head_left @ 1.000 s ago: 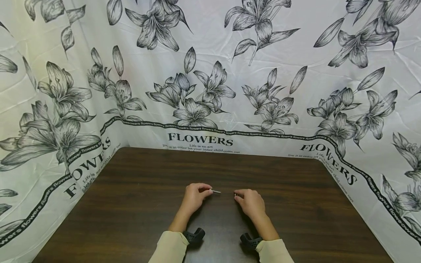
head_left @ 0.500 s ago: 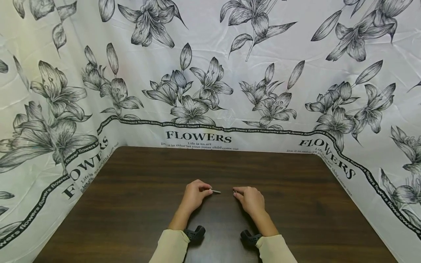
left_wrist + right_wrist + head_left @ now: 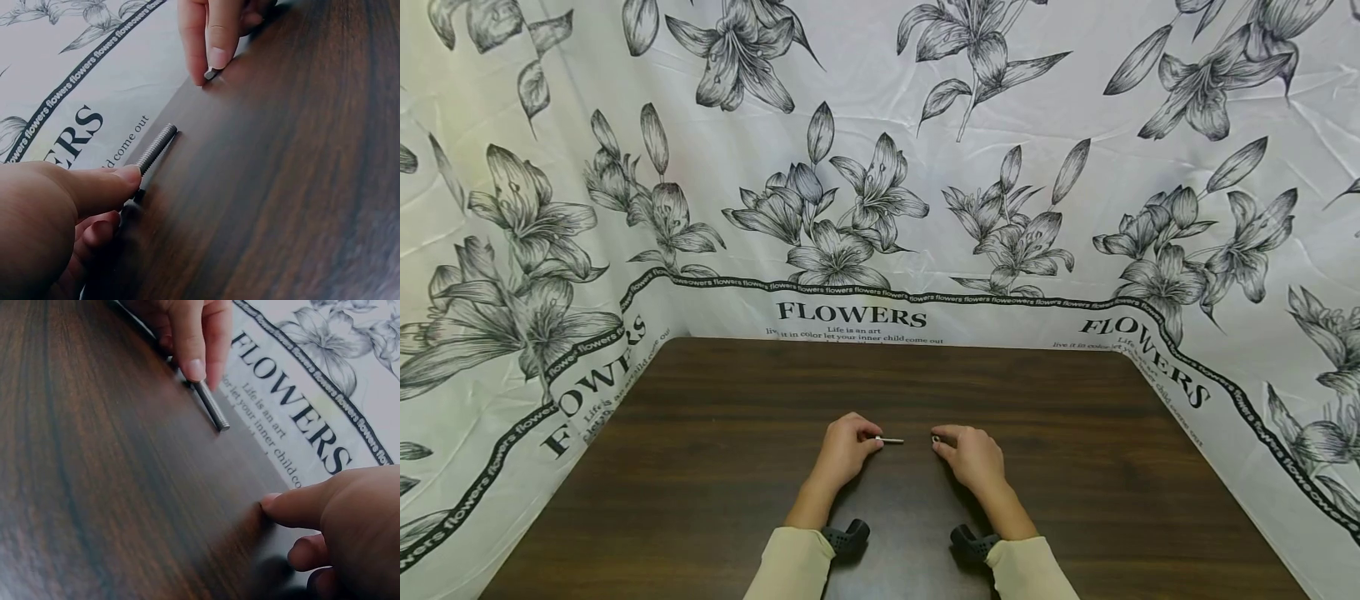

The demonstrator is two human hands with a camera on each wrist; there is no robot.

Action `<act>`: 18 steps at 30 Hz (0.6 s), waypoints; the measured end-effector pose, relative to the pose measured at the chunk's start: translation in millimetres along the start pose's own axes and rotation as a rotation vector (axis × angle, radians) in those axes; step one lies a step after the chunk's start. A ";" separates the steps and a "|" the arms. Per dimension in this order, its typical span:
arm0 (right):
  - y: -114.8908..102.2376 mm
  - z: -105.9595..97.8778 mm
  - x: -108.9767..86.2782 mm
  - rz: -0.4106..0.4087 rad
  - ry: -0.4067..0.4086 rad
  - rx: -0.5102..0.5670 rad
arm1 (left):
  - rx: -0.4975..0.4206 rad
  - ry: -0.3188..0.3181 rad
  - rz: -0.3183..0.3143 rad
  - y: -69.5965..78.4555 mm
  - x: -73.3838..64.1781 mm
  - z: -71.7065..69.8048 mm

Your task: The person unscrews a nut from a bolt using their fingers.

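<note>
Between the thumb and fingers of my left hand point(image 3: 841, 452) is a bolt point(image 3: 157, 150), its threaded shank pointing right toward the other hand. Its head is mostly hidden by the fingers. My right hand point(image 3: 977, 462) pinches a small metal nut point(image 3: 211, 74) at its fingertips. In the right wrist view the thumb covers that nut, while the bolt point(image 3: 212, 406) shows clearly. A short gap separates the bolt's tip from the nut. Both hands are low over the dark wooden table point(image 3: 880, 379), near its middle.
A white cloth point(image 3: 737, 312) printed with black flowers and lettering hangs behind the table and along both sides. Dark wrist-worn devices sit at the left wrist point(image 3: 847, 537) and the right wrist point(image 3: 973, 543), below the cream sleeves.
The bolt has tilted slightly, now lying more level in the head view. The nut's ring shape shows a little more. Both hands stay nearly in place; the head view has shifted slightly.
</note>
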State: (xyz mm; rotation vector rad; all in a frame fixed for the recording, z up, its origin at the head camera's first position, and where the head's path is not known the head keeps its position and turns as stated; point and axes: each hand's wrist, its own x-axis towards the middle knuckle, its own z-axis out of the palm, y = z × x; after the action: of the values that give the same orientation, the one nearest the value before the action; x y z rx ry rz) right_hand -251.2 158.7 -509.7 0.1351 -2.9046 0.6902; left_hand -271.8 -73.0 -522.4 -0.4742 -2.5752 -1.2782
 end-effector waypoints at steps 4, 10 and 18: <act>1.2 -1.5 -0.4 0.006 -0.019 0.008 | 0.018 -0.004 -0.001 -0.4 -1.7 1.5; 2.3 -3.8 1.0 0.023 -0.040 0.077 | 0.007 0.010 0.005 1.3 -1.6 1.3; 9.2 -2.4 0.6 0.033 0.014 0.246 | -0.047 -0.014 -0.020 2.9 -1.5 -0.9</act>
State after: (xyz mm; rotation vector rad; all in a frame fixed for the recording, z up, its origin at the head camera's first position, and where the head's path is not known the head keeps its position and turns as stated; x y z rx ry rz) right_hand -252.7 167.9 -511.4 0.1090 -2.8032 1.0471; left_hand -269.2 -72.3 -520.2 -0.4692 -2.5728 -1.3501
